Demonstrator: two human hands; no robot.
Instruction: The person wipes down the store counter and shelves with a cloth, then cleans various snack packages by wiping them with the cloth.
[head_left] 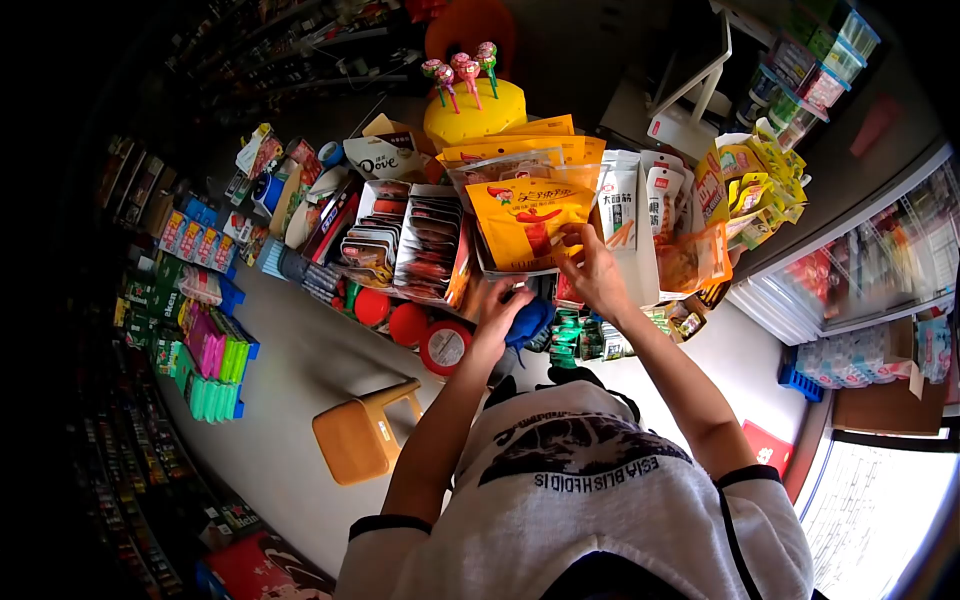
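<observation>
A yellow snack packet (530, 215) with red peppers printed on it leans at the front of a box of similar yellow packets (555, 150). My right hand (592, 270) has its bent fingers at the lower right edge of this front packet, gripping it there. Below the packet, my left hand (497, 315) is close to the box's front edge, with its fingers partly spread and nothing visible in them. Whether its fingertips touch the box I cannot tell. White snack packets (618, 200) stand just right of the yellow ones.
Left of the packets are boxes of dark packets (432, 240) and a Dove box (385, 157). Behind stands a yellow lollipop holder (475, 115). Red-lidded jars (408, 325) sit below the display. A wooden stool (355, 440) is on the floor, and a glass-fronted cabinet (860, 250) is at right.
</observation>
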